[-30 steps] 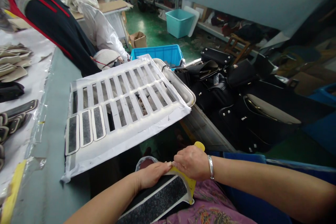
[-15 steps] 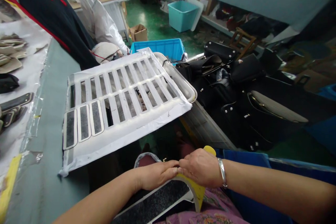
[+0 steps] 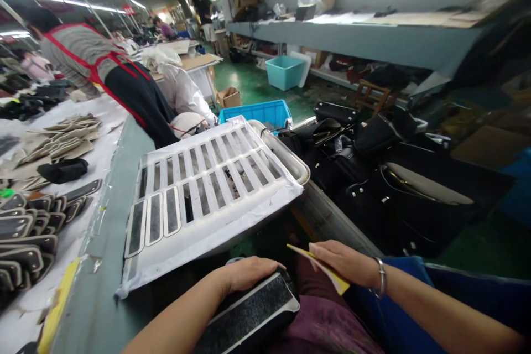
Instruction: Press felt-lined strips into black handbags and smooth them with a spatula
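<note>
A black piece with a speckled grey-black panel and pale edging (image 3: 253,307) lies across my lap, tilted up to the right. My left hand (image 3: 251,272) is closed over its upper edge, fingers resting along the top. My right hand (image 3: 342,263) is to the right, apart from that piece, pinching a thin yellow sheet with a pale side (image 3: 326,270). Ahead stands a white slotted rack (image 3: 219,221). Several dark panels with pale edging, including one panel (image 3: 155,218), lie side by side at its near left corner.
Stacked edged panels (image 3: 29,243) cover the table at left. Black bags (image 3: 373,177) are piled at right beside a blue bin (image 3: 398,282). Beyond the rack are a blue crate (image 3: 257,113) and a teal tub (image 3: 284,72). A person in a red-strapped apron (image 3: 103,66) leans over the table.
My right hand has moved right with the yellow sheet, which has come away from the piece on my lap. My hands, together before, are now apart. The view has tilted up.
</note>
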`<state>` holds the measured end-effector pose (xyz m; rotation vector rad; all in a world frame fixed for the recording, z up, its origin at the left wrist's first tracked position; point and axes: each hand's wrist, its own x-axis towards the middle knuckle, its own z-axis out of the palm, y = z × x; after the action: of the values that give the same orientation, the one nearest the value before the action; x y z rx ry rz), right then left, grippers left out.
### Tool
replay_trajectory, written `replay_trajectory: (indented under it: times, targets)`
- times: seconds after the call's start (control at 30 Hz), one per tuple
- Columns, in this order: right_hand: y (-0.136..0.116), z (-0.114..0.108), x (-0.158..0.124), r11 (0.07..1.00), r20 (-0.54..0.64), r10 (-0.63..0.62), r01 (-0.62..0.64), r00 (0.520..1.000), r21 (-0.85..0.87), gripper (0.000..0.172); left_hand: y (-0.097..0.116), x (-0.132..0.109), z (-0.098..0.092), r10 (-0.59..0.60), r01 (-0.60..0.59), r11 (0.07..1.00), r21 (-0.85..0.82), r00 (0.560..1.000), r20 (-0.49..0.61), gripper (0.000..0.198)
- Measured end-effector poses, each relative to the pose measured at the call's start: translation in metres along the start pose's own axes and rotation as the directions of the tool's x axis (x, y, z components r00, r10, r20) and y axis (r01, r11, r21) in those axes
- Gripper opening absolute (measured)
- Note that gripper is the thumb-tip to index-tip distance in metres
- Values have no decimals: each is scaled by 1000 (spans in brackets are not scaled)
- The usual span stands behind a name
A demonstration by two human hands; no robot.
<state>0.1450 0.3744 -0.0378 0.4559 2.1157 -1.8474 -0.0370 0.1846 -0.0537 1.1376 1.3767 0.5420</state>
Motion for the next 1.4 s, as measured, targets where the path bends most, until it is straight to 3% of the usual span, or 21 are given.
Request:
replay_trajectory:
  times: [0.07,0.13,0.2,0.27,0.37,0.43,0.5,0.6,0.7,0.8,0.87,0.93,1.13,1.27,1.4]
  targets:
    - [12,1,-8,951,25,53,-58,998,304,51,1,1,1,-31,31,999,12,999,-23,50]
    - [24,5,-18,838,91,99,-132,991,529,40,3,0,4,-64,66,997,41,996,-57,49]
    - [37,11,-28,743,164,103,-185,981,643,34,8,-4,10,-84,96,991,90,988,-130,49]
    - [49,17,-38,705,248,89,-236,965,669,37,16,-11,21,-100,139,980,143,964,-247,52]
    - [65,23,-48,695,344,108,-318,933,645,36,29,-20,46,-123,250,932,262,899,-419,75]
    - [72,26,-50,719,352,119,-325,928,615,36,35,-20,64,-121,331,867,371,864,-488,97]
    - [74,29,-50,770,372,105,-312,922,557,38,36,-16,78,-103,397,791,465,836,-539,107]
    - [69,30,-46,884,397,50,-225,917,409,43,32,-8,92,-41,457,706,541,789,-613,93]
    - [56,29,-37,990,309,-31,-15,950,143,42,28,-3,99,31,477,673,565,745,-666,85]
    - [43,29,-27,976,241,-70,117,968,-185,34,27,-1,102,82,479,662,576,718,-691,87]
    - [36,29,-22,954,236,-50,116,970,-275,30,27,-2,103,119,461,664,588,712,-692,92]
    - [30,30,-18,962,266,-15,87,964,-261,27,27,-2,104,145,440,670,598,713,-686,96]
    - [20,32,-15,990,433,139,-140,890,-30,23,23,-4,103,139,434,645,628,742,-656,101]
    - [17,35,-12,981,448,175,-192,877,-7,22,21,-7,103,122,445,593,672,774,-621,103]
    - [10,39,-11,964,421,244,-265,874,-8,21,14,-13,103,180,425,533,731,788,-589,97]
